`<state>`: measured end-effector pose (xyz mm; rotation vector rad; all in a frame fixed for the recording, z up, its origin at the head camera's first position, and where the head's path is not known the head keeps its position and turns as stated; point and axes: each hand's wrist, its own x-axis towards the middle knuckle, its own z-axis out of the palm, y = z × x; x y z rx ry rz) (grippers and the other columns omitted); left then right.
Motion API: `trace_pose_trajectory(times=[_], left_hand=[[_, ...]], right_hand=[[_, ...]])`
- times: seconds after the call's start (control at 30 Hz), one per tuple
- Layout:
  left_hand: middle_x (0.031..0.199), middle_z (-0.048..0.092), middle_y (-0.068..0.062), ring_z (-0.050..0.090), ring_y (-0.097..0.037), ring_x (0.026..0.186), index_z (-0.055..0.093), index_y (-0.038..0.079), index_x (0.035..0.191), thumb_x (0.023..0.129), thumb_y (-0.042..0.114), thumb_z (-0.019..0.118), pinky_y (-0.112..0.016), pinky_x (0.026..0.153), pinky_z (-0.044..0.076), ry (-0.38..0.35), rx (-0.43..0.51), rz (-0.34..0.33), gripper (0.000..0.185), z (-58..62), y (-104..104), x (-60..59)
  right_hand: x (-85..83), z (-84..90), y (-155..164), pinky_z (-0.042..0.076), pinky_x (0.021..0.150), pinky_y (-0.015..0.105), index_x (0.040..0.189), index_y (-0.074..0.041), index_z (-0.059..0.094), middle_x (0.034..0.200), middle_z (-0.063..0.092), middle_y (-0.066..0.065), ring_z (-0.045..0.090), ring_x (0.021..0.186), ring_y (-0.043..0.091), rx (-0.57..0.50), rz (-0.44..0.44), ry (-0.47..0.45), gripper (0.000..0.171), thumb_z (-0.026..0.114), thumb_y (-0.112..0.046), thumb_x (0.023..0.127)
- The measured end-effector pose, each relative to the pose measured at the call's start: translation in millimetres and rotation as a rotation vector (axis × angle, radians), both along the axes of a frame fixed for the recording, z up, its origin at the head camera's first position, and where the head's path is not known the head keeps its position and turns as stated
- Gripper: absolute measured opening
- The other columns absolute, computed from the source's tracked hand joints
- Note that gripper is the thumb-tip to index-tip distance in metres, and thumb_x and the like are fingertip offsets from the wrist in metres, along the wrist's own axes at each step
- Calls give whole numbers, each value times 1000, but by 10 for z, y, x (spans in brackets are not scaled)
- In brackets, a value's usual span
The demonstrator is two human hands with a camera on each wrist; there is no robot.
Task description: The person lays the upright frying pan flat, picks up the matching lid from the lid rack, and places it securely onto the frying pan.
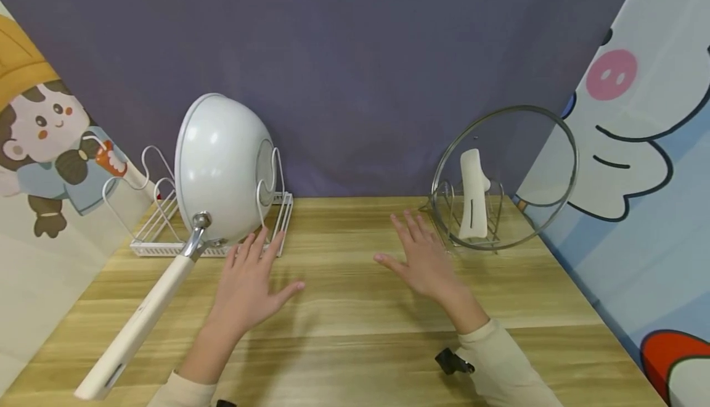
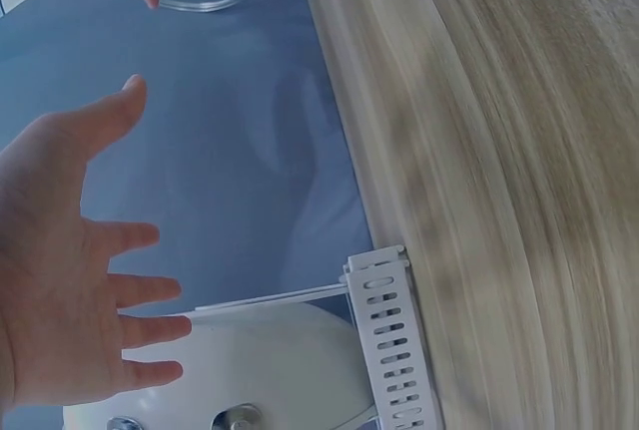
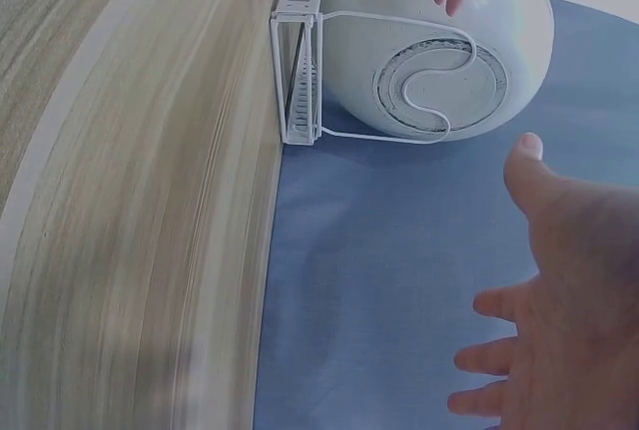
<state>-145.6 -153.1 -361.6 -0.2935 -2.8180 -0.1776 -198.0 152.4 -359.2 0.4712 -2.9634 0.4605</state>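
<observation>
Where wood-grain table [image 1: 355, 308] meets purple backdrop [image 1: 355, 55]: both hands hovering, fingers [image 1: 252, 250] spread, holding nothing.

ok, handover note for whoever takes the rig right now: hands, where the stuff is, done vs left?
Left hand: open, fingers spread, holding nothing, just in front of the rack.
Right hand: open, empty, just left of the lid.
Wok: on its side in the rack, handle sticking out toward the table's front edge.
Lid: upright in its wire stand at back right.
Done: both pieces racked.
Left: nothing in hand; both hands are over the bare table.
</observation>
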Motion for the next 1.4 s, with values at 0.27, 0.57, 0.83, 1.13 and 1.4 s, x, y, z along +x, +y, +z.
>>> trace_pose_trajectory(times=[0.27, 0.57, 0.83, 1.13, 1.4], left_hand=[[154, 32, -22, 33, -45, 140, 29, 15, 151, 78, 66, 62, -64, 115, 24, 7, 4, 15, 95, -11, -63, 59], [152, 35, -24, 35, -46, 137, 33, 13, 149, 76, 64, 65, -64, 112, 27, 61, -38, 41, 94, 27, -157, 173], [149, 38, -23, 37, -46, 134, 38, 12, 146, 74, 62, 68, -63, 111, 28, 129, -34, 57, 92, 55, -267, 306], [146, 40, -25, 37, -46, 132, 40, 11, 145, 75, 67, 64, -62, 109, 29, 166, -33, 77, 93, 80, -398, 380], [146, 40, -25, 37, -45, 132, 38, 12, 145, 74, 61, 68, -64, 105, 30, 178, -26, 102, 92, 97, -508, 470]], right_hand=[[-10, -31, -14, 23, 116, 63, 155, -20, 17, 162, 11, 14, 11, 149, 40, -18, 9, 2, 85, 49, -64, 90], [-21, -31, -17, 23, 116, 63, 155, -20, 15, 162, 10, 14, 11, 149, 40, -22, 7, -12, 86, 50, -63, 90], [-33, -45, -16, 23, 115, 64, 155, -20, 15, 162, 11, 15, 12, 149, 41, -33, 6, -12, 85, 52, -60, 90], [-29, -36, -28, 26, 114, 63, 155, -20, 15, 162, 10, 13, 14, 149, 41, -28, 16, -21, 85, 50, -62, 90], [-12, -49, -27, 27, 112, 66, 155, -21, 13, 163, 8, 13, 13, 149, 41, -39, 21, -58, 85, 49, -63, 90]])
